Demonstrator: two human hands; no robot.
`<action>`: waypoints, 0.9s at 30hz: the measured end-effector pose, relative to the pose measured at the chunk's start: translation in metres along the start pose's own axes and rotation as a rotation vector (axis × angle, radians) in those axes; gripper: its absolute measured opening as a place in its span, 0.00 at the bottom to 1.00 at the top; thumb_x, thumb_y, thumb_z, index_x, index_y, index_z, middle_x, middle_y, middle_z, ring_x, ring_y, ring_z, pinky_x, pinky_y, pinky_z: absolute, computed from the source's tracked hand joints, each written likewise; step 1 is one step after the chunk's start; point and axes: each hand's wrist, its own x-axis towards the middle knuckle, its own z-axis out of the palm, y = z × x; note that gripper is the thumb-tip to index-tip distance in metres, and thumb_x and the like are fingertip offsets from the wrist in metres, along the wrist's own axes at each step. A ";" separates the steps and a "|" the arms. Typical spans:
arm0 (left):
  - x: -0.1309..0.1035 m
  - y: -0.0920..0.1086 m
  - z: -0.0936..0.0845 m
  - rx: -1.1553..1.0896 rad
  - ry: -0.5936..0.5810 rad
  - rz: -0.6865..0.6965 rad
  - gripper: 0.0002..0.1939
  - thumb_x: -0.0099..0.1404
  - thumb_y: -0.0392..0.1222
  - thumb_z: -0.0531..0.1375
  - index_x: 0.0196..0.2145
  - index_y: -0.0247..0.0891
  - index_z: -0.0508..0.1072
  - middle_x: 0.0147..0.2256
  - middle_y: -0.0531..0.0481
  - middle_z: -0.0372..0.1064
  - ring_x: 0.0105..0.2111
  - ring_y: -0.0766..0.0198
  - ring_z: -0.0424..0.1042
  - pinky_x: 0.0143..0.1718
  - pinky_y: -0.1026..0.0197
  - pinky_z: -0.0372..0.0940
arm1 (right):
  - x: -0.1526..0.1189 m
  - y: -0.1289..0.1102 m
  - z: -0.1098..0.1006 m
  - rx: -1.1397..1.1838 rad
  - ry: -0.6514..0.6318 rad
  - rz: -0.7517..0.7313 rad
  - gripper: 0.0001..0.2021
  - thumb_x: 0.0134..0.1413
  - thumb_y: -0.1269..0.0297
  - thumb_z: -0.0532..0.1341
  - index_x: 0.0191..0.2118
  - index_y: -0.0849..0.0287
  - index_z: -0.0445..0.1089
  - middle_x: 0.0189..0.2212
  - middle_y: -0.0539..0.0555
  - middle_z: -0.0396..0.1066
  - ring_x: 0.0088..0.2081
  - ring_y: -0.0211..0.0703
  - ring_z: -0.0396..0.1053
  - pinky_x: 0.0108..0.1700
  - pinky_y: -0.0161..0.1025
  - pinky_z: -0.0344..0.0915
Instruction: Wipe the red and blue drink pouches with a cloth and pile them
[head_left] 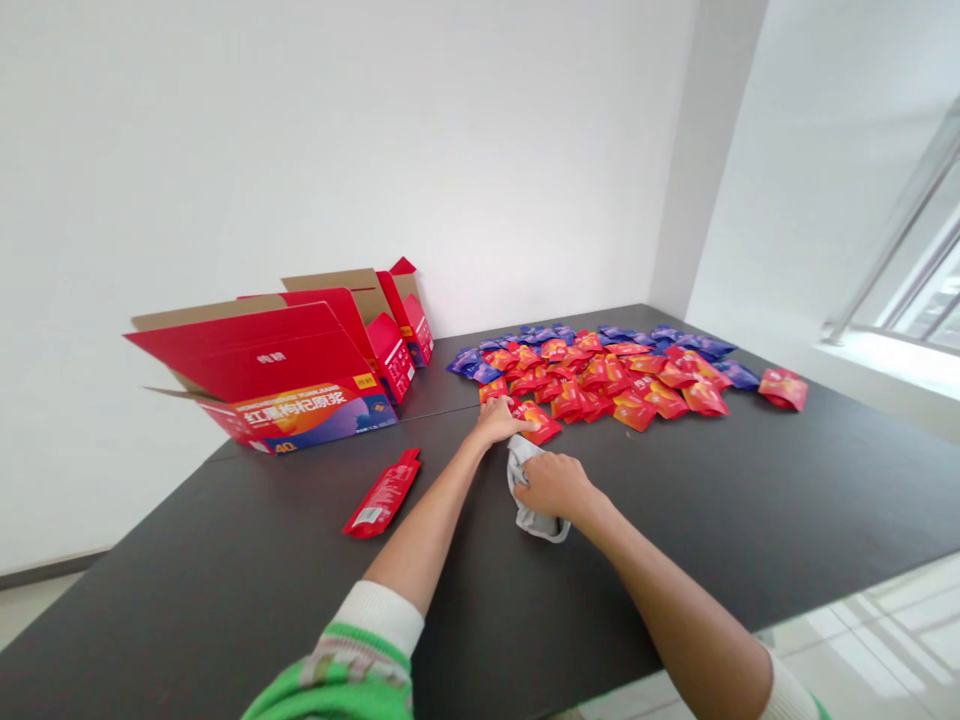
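Note:
My right hand (555,485) is closed on a crumpled light grey cloth (541,525), which rests on the dark table top. Just beyond it, my left hand (495,422) grips the left edge of a red pouch (541,424) at the near side of a pile, thumb over the pouch; part of its fingers is hidden. The pile spreads behind both hands, with red pouches (600,372) in front and blue-purple pouches (466,362) around the back and sides. Left of my left forearm, a single red pouch (384,494) lies flat with its printed back up.
Several red printed cartons with raised flaps stand at the left; the nearest carton (315,415) faces me, and the farthest carton (412,320) stands near the white wall (337,130). One red pouch (783,388) lies at the pile's right end. The dark table (697,510) ends at the lower right.

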 end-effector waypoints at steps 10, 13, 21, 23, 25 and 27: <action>0.003 0.006 0.007 -0.034 -0.002 0.144 0.37 0.42 0.60 0.64 0.48 0.41 0.68 0.45 0.44 0.67 0.48 0.51 0.63 0.47 0.58 0.57 | 0.008 0.004 0.001 0.041 -0.023 0.011 0.22 0.50 0.53 0.51 0.44 0.62 0.70 0.42 0.63 0.70 0.43 0.54 0.69 0.41 0.45 0.64; 0.002 0.004 0.009 -0.088 0.012 0.117 0.31 0.43 0.56 0.65 0.44 0.40 0.69 0.42 0.46 0.69 0.43 0.56 0.67 0.42 0.62 0.60 | 0.008 0.004 0.001 0.045 -0.028 0.012 0.22 0.50 0.54 0.50 0.44 0.62 0.70 0.42 0.63 0.70 0.43 0.54 0.69 0.41 0.46 0.64; -0.001 -0.003 0.009 -0.279 0.069 0.002 0.09 0.51 0.43 0.62 0.32 0.38 0.72 0.33 0.50 0.72 0.35 0.63 0.69 0.35 0.65 0.61 | 0.008 0.005 0.001 0.059 -0.049 0.007 0.22 0.51 0.54 0.50 0.45 0.62 0.69 0.44 0.64 0.69 0.44 0.54 0.68 0.43 0.47 0.63; -0.003 -0.004 0.009 -0.345 0.059 -0.009 0.10 0.51 0.40 0.62 0.33 0.38 0.72 0.31 0.51 0.72 0.33 0.65 0.69 0.34 0.66 0.61 | 0.008 0.005 0.000 0.062 -0.051 0.007 0.23 0.50 0.53 0.50 0.45 0.62 0.69 0.44 0.65 0.69 0.45 0.54 0.68 0.43 0.47 0.63; -0.005 -0.005 0.008 -0.423 0.039 -0.013 0.16 0.50 0.36 0.61 0.40 0.37 0.71 0.29 0.52 0.71 0.30 0.66 0.69 0.32 0.67 0.61 | 0.008 0.006 -0.001 0.067 -0.051 0.003 0.23 0.50 0.53 0.50 0.46 0.62 0.69 0.44 0.65 0.69 0.45 0.54 0.67 0.43 0.47 0.63; -0.009 -0.008 0.006 -0.505 0.013 -0.019 0.25 0.50 0.34 0.61 0.48 0.34 0.66 0.28 0.52 0.71 0.28 0.68 0.69 0.30 0.67 0.61 | 0.008 0.007 -0.002 0.073 -0.053 -0.003 0.23 0.50 0.53 0.50 0.46 0.62 0.69 0.45 0.65 0.68 0.45 0.54 0.67 0.43 0.47 0.63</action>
